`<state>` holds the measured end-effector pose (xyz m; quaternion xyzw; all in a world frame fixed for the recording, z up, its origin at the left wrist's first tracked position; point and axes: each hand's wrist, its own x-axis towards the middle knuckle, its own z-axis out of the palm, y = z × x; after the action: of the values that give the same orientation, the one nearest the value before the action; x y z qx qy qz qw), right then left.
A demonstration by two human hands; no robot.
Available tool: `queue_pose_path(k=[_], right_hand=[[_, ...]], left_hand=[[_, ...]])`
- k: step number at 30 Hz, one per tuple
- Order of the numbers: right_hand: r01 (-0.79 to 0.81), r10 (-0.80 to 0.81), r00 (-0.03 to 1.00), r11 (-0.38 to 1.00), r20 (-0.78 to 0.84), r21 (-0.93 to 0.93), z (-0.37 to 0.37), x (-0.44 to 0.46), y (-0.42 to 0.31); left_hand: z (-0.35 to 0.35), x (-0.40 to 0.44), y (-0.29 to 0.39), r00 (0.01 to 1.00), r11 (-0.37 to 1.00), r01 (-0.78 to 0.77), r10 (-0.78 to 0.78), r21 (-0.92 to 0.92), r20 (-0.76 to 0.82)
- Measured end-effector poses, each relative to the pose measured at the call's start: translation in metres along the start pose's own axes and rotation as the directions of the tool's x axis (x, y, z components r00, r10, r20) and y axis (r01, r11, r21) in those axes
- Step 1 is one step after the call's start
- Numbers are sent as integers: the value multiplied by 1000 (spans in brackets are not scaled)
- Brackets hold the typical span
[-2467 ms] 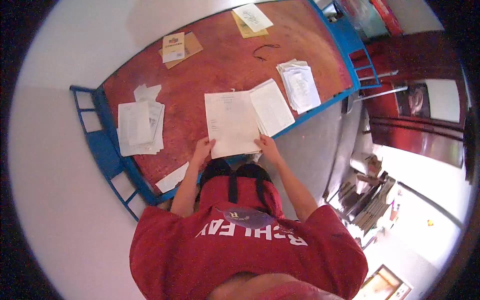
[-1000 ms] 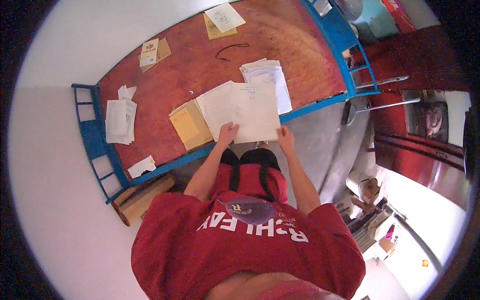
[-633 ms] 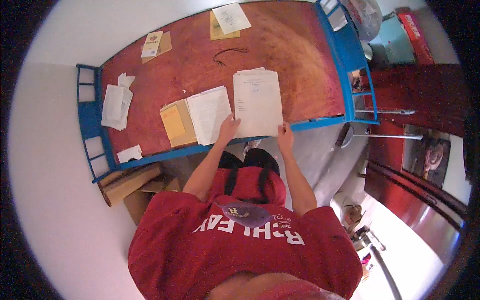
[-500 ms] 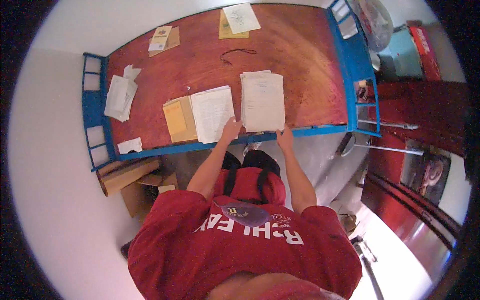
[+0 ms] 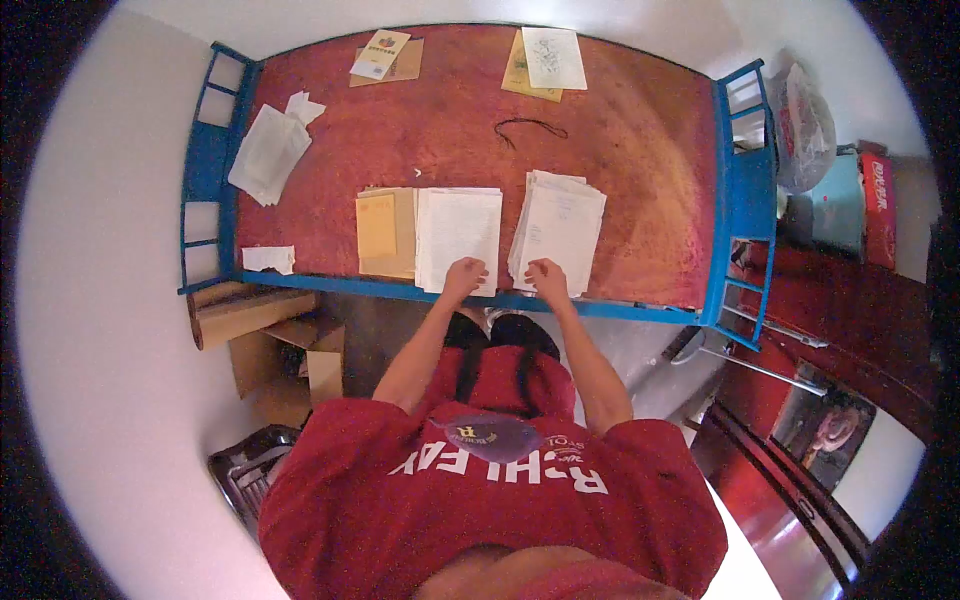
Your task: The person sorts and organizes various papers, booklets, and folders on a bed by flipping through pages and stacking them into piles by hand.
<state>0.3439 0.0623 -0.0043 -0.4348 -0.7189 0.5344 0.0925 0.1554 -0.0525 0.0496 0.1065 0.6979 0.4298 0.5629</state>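
Note:
Two piles of paper lie side by side near the front edge of a red bed board. My left hand (image 5: 467,277) is over the lower right part of the left paper stack (image 5: 460,230), fingers loosely bent and pointing right. My right hand (image 5: 545,277) is at the lower left part of the right paper stack (image 5: 565,225), its fingers bent toward the left. Neither hand visibly grips a sheet. The right stack sits slightly tilted, its edges uneven. A tan folder (image 5: 405,262) with a yellow envelope-like piece (image 5: 377,226) on it adjoins the left stack.
The red board (image 5: 640,180) has a blue metal frame (image 5: 640,311) with raised ends. On it are a dark cord (image 5: 530,122), loose white papers (image 5: 270,155), a small torn sheet (image 5: 269,259), a booklet (image 5: 380,55) and a drawing sheet (image 5: 554,58). Cardboard (image 5: 285,375) stands below left.
Both hands have left the right stack's bottom corners; the left is now over the left stack, the right at the right stack's lower left. The right stack has turned slightly, and the view has shifted.

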Motion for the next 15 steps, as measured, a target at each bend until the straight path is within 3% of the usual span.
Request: queue_pose_path(k=[3, 5, 6, 7, 9, 10, 11, 12, 13, 15], right_hand=[[-147, 149, 989, 982, -8, 116, -13, 10, -26], [-266, 288, 957, 842, 25, 470, -24, 12, -67], [-166, 180, 984, 889, 7, 427, -24, 18, -62], [-174, 192, 981, 890, 1, 420, -25, 23, -58], [-248, 313, 949, 652, 44, 716, -25, 36, -53], [-250, 317, 947, 653, 42, 715, -28, 42, -64], [-284, 343, 939, 740, 20, 610, -33, 47, -74], [-319, 368, 930, 810, -3, 493, -37, 51, -82], [-325, 373, 928, 809, 0, 490, -37, 59, -71], [-237, 253, 967, 936, -29, 259, -39, 82, -52]], left_hand=[[-10, 17, 6, 999, 997, 11, -9, -72, 31], [-13, 36, 15, 997, 993, 27, -18, -114, 78], [-15, 46, 23, 998, 995, 25, -19, -97, 65], [-14, 50, 36, 998, 996, 29, -25, -80, 50], [-13, 63, 52, 999, 996, 34, -34, -84, 9], [-15, 76, 55, 999, 995, 28, -25, -91, 39], [-18, 90, 59, 998, 995, 23, -16, -98, 68], [-28, 112, 53, 978, 956, 71, -11, -283, 210], [-25, 117, 67, 977, 955, 77, -16, -285, 211], [-18, 122, 98, 999, 985, 1, 7, -171, 42]])
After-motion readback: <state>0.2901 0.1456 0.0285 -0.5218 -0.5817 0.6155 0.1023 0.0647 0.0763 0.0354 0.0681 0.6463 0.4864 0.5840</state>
